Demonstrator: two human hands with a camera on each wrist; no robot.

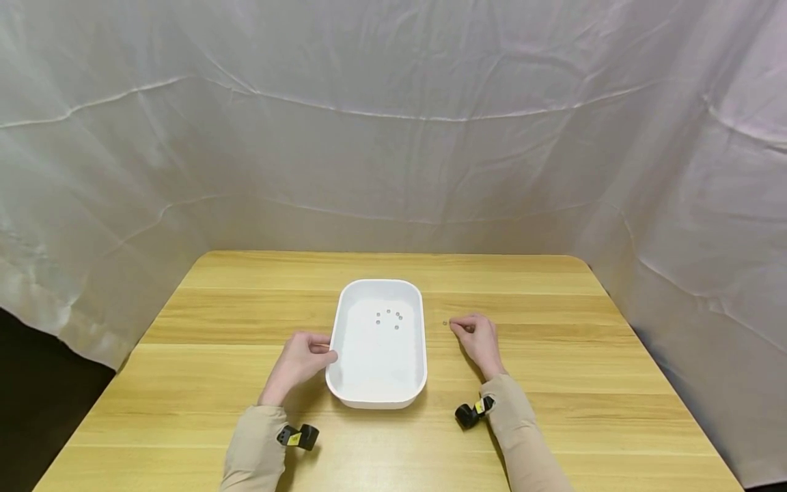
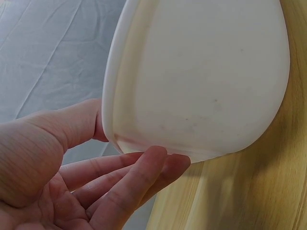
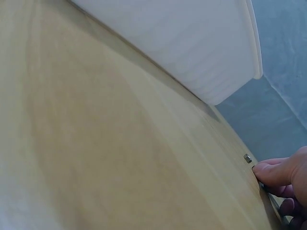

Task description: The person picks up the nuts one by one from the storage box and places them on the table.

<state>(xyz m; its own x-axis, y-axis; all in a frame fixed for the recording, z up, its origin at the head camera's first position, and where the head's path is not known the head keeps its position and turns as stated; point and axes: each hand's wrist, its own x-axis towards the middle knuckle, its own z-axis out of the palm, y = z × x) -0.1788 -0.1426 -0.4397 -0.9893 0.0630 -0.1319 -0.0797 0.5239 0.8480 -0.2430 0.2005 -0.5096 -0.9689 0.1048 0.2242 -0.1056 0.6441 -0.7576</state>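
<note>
My left hand [image 1: 299,361] grips the left side of a white plastic tray [image 1: 375,369], thumb over the rim and fingers against the outer wall. In the left wrist view the tray's pale underside shows beyond the fingers [image 2: 127,189]. Several small metal nuts [image 1: 396,327] lie inside the tray, toward its far half. To the right of the tray, one small metal nut [image 3: 247,158] sits on the table. Right beside that nut is my right hand [image 1: 479,339], thumb and index fingertips together; I cannot tell whether they pinch something small.
The wooden table [image 1: 584,383] extends around the tray on all sides. Pale cloth curtains [image 1: 393,171] hang behind the table and along both sides. Each sleeve carries a small black wrist camera [image 1: 470,415].
</note>
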